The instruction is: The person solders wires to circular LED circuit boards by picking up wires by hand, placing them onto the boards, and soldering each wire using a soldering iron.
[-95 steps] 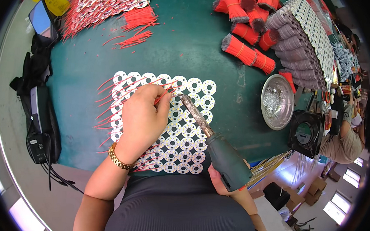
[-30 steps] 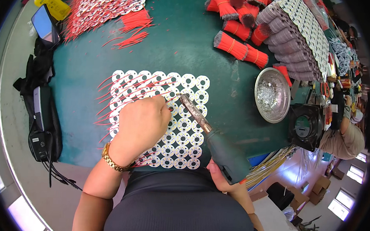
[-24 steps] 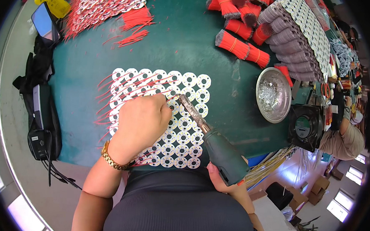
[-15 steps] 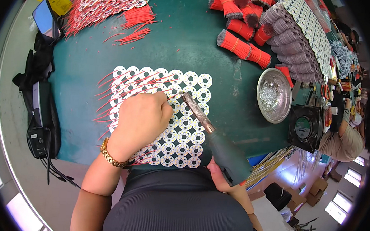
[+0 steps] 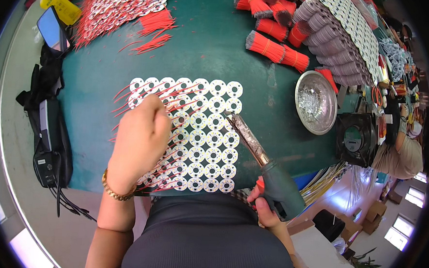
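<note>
A panel of round white LED circuit boards (image 5: 213, 155) lies on the green table in front of me. Thin red wires (image 5: 187, 103) lie across its left and middle boards, some sticking out past the left edge. Over the panel's left part is my left hand (image 5: 144, 135), fingers curled closed and turned down; whatever they pinch is hidden. My right hand (image 5: 265, 209) grips the dark handle of a gun-shaped soldering iron (image 5: 282, 188) at the panel's lower right. The iron's metal tip points up and left, at the panel's right columns; contact with a board cannot be made out.
Loose red wires (image 5: 153, 43) and a heap of wired boards (image 5: 126, 5) lie at the far left. Bundled red wires (image 5: 266, 47), stacked board panels (image 5: 343, 41), a metal bowl (image 5: 316, 103) and a black fan (image 5: 353, 139) stand right. A phone (image 5: 52, 30) is left; another person (image 5: 397, 155) sits far right.
My left hand has moved left and lifted away from the middle boards. The soldering iron's tip has shifted right and slightly nearer to me, off the board where it was. The view has shifted slightly.
</note>
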Demonstrator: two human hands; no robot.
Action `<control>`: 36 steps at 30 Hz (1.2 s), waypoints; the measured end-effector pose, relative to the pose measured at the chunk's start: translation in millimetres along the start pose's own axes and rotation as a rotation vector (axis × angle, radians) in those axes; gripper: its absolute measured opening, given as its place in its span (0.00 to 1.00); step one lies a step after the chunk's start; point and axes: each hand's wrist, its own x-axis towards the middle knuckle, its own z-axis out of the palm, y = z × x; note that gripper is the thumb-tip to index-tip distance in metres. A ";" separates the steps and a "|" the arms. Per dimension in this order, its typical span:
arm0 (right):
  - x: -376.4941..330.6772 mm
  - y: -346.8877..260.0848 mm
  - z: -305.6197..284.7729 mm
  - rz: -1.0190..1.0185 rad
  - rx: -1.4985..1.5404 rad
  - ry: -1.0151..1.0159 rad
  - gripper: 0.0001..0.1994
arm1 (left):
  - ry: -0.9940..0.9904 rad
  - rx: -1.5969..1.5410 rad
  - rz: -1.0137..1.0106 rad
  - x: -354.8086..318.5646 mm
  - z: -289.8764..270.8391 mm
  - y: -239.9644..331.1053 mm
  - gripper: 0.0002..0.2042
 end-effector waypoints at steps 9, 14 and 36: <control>4.6 14.3 12.0 -0.145 -0.063 -0.133 0.24 | 0.191 -0.089 0.348 -11.8 32.9 -5.2 0.05; 6.9 17.3 17.2 -0.195 -0.114 -0.146 0.24 | 0.183 -0.160 0.123 -14.3 42.2 -12.5 0.02; 37.0 -20.6 20.7 -0.407 -0.435 -0.051 0.16 | 0.097 -0.219 -0.008 -13.9 40.1 -20.7 0.03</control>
